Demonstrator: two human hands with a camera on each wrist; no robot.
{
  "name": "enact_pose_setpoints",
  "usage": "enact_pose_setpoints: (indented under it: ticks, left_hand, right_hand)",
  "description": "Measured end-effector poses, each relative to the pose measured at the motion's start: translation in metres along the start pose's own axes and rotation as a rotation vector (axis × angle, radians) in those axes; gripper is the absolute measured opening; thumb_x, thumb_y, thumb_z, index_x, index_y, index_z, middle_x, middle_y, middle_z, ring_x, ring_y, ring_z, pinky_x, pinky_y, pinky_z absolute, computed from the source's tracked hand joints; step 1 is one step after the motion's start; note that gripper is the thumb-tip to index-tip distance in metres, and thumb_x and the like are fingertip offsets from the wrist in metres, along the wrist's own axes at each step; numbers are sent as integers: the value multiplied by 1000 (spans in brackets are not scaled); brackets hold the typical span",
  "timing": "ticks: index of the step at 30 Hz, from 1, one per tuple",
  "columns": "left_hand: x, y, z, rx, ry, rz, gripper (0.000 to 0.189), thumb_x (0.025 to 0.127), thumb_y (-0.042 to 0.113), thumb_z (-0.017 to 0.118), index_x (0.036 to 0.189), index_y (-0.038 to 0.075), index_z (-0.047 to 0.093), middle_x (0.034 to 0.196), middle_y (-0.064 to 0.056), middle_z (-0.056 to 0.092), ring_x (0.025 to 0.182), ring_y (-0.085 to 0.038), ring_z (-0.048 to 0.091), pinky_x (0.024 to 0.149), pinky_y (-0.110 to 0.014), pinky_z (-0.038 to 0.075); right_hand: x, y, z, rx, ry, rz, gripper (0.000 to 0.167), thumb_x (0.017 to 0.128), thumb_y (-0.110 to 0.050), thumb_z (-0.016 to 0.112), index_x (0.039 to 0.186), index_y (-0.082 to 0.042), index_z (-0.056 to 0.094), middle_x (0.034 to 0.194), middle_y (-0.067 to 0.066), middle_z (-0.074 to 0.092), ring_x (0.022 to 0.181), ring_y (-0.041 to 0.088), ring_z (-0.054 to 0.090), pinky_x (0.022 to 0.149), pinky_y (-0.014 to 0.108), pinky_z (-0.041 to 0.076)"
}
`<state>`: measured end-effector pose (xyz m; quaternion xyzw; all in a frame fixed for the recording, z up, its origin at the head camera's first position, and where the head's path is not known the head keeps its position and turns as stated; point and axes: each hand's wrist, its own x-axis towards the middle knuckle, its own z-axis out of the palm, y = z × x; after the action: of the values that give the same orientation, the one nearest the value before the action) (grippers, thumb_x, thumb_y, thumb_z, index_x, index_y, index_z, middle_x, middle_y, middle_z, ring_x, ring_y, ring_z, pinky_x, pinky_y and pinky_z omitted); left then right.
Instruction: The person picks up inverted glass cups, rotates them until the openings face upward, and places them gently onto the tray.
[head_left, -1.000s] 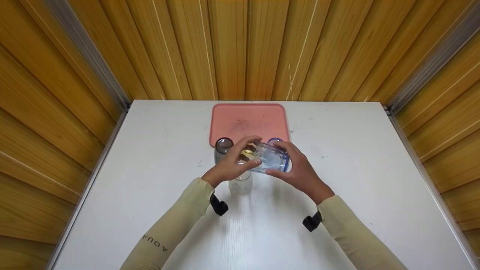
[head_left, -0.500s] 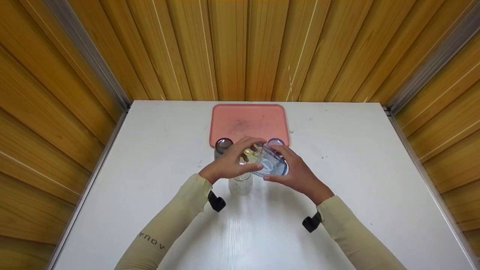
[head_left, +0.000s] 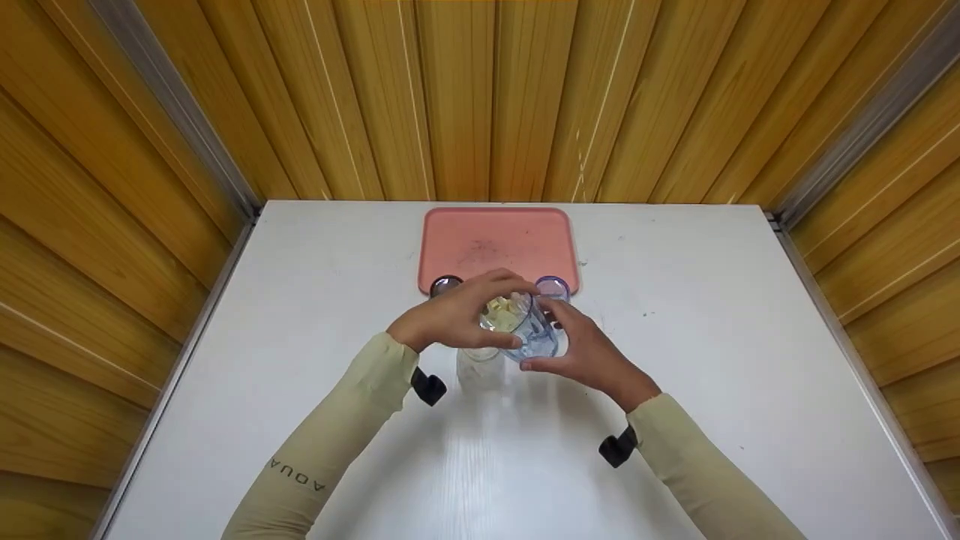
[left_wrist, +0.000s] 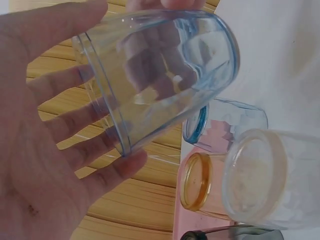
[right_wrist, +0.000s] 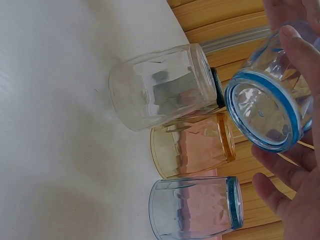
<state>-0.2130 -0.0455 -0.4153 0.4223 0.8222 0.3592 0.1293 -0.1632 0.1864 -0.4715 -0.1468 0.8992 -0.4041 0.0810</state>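
Note:
A clear blue-tinted cup (head_left: pixel 535 339) is held tilted above the table between both hands. My left hand (head_left: pixel 459 309) grips it around the rim, with fingers and thumb on opposite sides. At the base end, my right hand (head_left: pixel 589 351) holds it with thumb and fingers; the thick blue base (right_wrist: pixel 265 107) shows in the right wrist view. Below the hands stand a colourless cup (head_left: pixel 480 370), an amber cup (right_wrist: pixel 200 147) and another blue cup (right_wrist: pixel 197 207), all mouth down. A dark grey cup (head_left: pixel 445 284) is partly hidden behind the left hand.
A pink tray (head_left: pixel 497 240) lies at the back of the white table (head_left: pixel 697 322), just behind the cups. Wood-patterned panels (head_left: pixel 457 97) enclose the table at the back and both sides.
The held blue cup has turned so that its mouth tips up and its base swings down toward me. My left hand has shifted slightly left and now covers more of the dark cup.

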Motion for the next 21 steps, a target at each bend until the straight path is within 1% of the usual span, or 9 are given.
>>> enact_pose_setpoints:
  ticks: [2, 4, 7, 9, 13, 15, 17, 19, 21]
  left_hand:
    - [1, 3, -3, 20, -17, 26, 64, 80, 37, 76, 138, 27, 51, 137, 9, 49, 130, -18, 46, 111, -40, 40]
    - [1, 5, -4, 35, -35, 26, 64, 79, 35, 77, 137, 28, 52, 136, 10, 50, 129, -18, 47, 110, -39, 41]
    - [2, 8, -5, 63, -53, 11, 64, 78, 33, 79, 137, 30, 52, 136, 10, 50, 129, -17, 47, 108, -38, 43]
    - [2, 10, -4, 86, -64, -5, 67, 78, 34, 79, 138, 32, 51, 138, 11, 49, 129, -16, 47, 107, -39, 44]
    - [1, 14, -5, 116, -79, -42, 75, 77, 37, 81, 142, 40, 44, 144, 11, 44, 133, -13, 43, 108, -39, 44]
    - [1, 15, -5, 120, -78, -50, 77, 76, 39, 81, 143, 42, 41, 146, 12, 42, 136, -11, 40, 109, -39, 42]
    - [0, 15, -6, 111, -70, -49, 79, 76, 40, 81, 143, 42, 40, 148, 12, 41, 138, -11, 38, 110, -40, 41]
    - [-1, 16, -7, 111, -56, -50, 79, 76, 41, 80, 144, 42, 39, 149, 12, 40, 139, -11, 37, 110, -42, 41]
    - [-2, 16, -8, 115, -44, -65, 80, 76, 43, 80, 144, 42, 39, 150, 12, 38, 139, -12, 37, 110, -44, 41]
  right_hand:
    - [0, 0, 2, 5, -5, 0, 102, 65, -61, 80, 148, -23, 33, 143, -4, 47, 124, 21, 50, 102, 44, 48]
    - [0, 0, 4, 10, -11, 0, 102, 66, -59, 80, 148, -21, 34, 142, -4, 48, 125, 20, 50, 103, 44, 48]
    - [-1, 0, 6, 19, -10, -3, 99, 68, -57, 81, 147, -20, 35, 138, -3, 51, 123, 20, 52, 102, 43, 48]
    - [-1, 0, 7, 17, -5, -2, 98, 67, -58, 80, 146, -19, 36, 136, -3, 53, 121, 20, 52, 102, 42, 49]
    - [-1, 0, 8, 8, 16, 6, 94, 69, -55, 81, 144, -20, 38, 134, -2, 53, 117, 20, 52, 98, 40, 51]
    - [0, 0, 9, 2, 23, 13, 93, 69, -53, 82, 144, -19, 37, 135, -1, 53, 117, 20, 52, 97, 39, 51]
    - [0, 1, 10, 4, 31, 18, 93, 70, -50, 82, 144, -18, 37, 135, 1, 53, 117, 21, 52, 97, 40, 51]
    - [0, 2, 11, 4, 37, 21, 94, 69, -50, 83, 144, -17, 36, 136, 2, 52, 117, 22, 52, 97, 41, 51]
    - [0, 2, 11, 6, 43, 26, 96, 68, -52, 83, 144, -17, 35, 137, 2, 52, 118, 22, 52, 99, 42, 51]
